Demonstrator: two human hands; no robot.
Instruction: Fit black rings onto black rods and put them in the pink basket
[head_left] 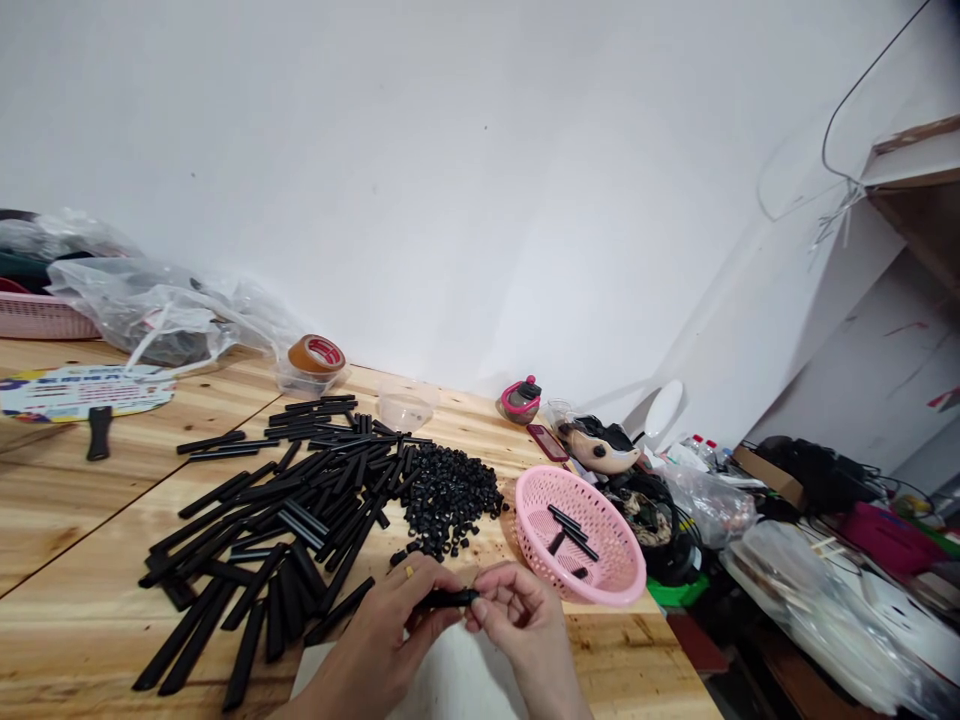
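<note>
My left hand (401,625) and my right hand (521,615) meet low in the middle of the view, both pinched on one short black stick (448,598) held level between them. A ring shows on a left finger. Right behind the hands lies a heap of small black caps (450,495). To the left spreads a big pile of long black sticks (289,520). A pink basket (600,575) with a few black pieces in it sits just right of my right hand. A white sheet (457,680) lies under my wrists.
The wooden table (82,560) ends at the right beyond the basket, where clutter and bags sit lower down. At the back: a tape roll (316,355), a clear cup (406,408), plastic bags (161,315), a printed fan (82,392), a pink tray (41,315).
</note>
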